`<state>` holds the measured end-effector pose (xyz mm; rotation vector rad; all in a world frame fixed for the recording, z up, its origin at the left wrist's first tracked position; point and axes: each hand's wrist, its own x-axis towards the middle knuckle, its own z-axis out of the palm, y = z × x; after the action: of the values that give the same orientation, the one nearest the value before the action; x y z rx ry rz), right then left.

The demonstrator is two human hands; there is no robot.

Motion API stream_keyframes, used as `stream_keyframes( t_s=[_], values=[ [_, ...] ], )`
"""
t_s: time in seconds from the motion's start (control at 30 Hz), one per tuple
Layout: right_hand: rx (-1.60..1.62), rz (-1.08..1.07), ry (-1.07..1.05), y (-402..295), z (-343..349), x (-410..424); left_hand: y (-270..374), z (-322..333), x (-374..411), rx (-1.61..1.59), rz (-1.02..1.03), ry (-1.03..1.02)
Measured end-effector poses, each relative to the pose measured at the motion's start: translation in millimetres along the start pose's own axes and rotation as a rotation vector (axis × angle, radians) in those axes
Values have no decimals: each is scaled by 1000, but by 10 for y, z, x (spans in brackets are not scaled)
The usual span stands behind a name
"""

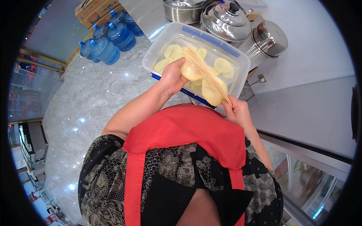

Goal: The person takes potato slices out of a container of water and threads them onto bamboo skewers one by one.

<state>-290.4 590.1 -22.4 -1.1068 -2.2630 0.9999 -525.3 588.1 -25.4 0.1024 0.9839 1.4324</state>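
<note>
My left hand (173,75) grips a wet, pale yellow slice (190,71), which looks like potato, with the thumb on top. A bundle of thin bamboo skewers (210,76) runs across the slices, and my right hand (237,109) pinches its near end. Beside the right fingers hangs a large slice (212,93) over the near rim; whether a skewer passes through it I cannot tell. Both hands are at the near side of a clear plastic container (151,53) with blue clips. Inside lie several more slices (223,65), some overlapping.
Behind the container stand a steel pot (183,12), a lidded kettle (230,21) and a steel canister (268,39) by the wall. Several blue water jugs (106,50) and cardboard boxes (96,12) stand on the tiled floor at the left. A glass-fronted appliance (305,169) is at the right.
</note>
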Motion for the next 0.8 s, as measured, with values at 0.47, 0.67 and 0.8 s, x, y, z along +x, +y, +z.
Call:
stream_keyframes(
  t_s=[0.47, 0.67, 0.8],
  values=[
    [173, 25, 167, 57, 130, 40, -373, -4, -159, 100, -286, -573],
    [273, -30, 178, 77, 311, 89, -635, 32, -27, -148, -309, -676],
    [135, -10, 154, 66, 298, 53, -666, 23, -92, -226, -279, -602]
  ],
)
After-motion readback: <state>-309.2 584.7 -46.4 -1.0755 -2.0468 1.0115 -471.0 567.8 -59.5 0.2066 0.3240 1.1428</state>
